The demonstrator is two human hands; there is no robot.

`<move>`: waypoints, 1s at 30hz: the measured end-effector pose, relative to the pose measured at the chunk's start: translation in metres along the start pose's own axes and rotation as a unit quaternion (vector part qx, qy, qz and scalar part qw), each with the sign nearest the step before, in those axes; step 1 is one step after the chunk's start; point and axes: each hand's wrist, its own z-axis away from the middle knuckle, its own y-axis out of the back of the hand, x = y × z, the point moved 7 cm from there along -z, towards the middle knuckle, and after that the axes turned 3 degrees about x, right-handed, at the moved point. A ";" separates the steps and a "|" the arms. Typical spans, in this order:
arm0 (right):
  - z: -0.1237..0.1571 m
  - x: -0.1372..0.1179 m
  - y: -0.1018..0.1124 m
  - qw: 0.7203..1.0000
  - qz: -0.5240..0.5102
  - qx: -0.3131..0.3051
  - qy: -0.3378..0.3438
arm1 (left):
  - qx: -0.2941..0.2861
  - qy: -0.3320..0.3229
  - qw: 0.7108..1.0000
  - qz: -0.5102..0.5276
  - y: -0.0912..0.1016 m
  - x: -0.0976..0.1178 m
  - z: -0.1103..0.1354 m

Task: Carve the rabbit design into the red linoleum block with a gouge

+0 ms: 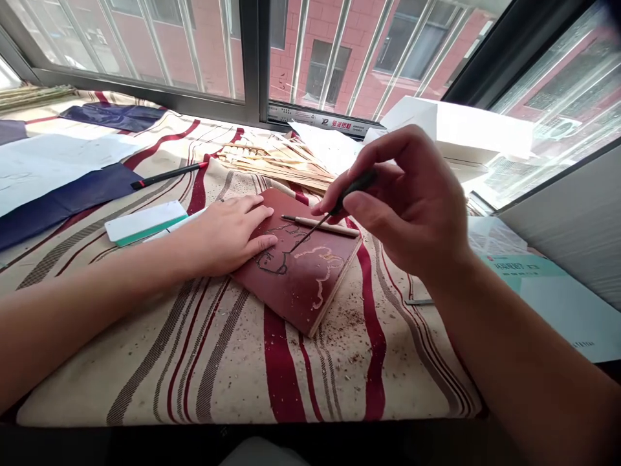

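A reddish-brown wooden board [286, 296] lies at an angle on the striped cloth. Black outlines mark its middle, and pale carved lines [320, 285] run along its right side. My left hand [237, 230] rests flat on the board's left part, fingers spread, holding nothing. My right hand [412, 200] grips a thin-shafted tool [356, 188] by its black handle. Its slender metal shaft slants down left, with the tip at the black outline; whether it touches the wood I cannot tell. A slim pen-like stick [323, 225] lies across the board's far part, beneath the shaft.
Brown shavings [352, 323] dot the striped cloth [233, 388]. Left are a white-and-green case [145, 223], a black-and-red pen [169, 175] and paper sheets [58, 162]. Thin wooden strips [276, 158] lie behind the board. A green-and-white book [543, 304] and white box [480, 126] stand right.
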 end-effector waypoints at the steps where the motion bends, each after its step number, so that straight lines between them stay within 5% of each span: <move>1: 0.001 -0.008 0.000 0.999 0.044 -0.011 0.015 | -0.015 -0.012 1.000 -0.008 0.000 -0.002 0.001; 5: 0.004 -0.018 -0.004 0.962 0.254 -0.104 0.004 | -0.071 -0.087 0.993 0.027 -0.001 -0.017 0.005; 10: 0.006 0.006 -0.013 0.902 0.388 -0.192 0.003 | -0.029 -0.118 0.991 0.060 0.002 -0.015 0.005; 14: 0.019 0.002 -0.037 0.915 0.275 -0.296 0.019 | 0.057 -0.185 0.978 0.081 0.010 0.009 0.009; 16: 0.051 -0.010 -0.066 0.839 0.180 -0.514 -0.014 | 0.084 -0.222 0.966 0.099 0.013 0.015 0.013; 18: 0.068 -0.020 -0.077 0.771 0.237 -0.591 -0.017 | 0.087 -0.236 0.962 0.106 0.014 0.014 0.014; 22: 0.069 -0.024 -0.073 0.761 0.260 -0.586 -0.102 | -0.006 -0.230 0.968 0.102 0.007 0.001 0.012; 25: 0.061 -0.009 -0.055 0.740 0.369 -0.547 -0.131 | -0.093 -0.240 0.963 0.082 -0.002 -0.007 0.014; 30: 0.064 -0.003 -0.040 0.718 0.438 -0.527 -0.120 | -0.091 -0.200 0.975 0.042 -0.006 -0.008 0.014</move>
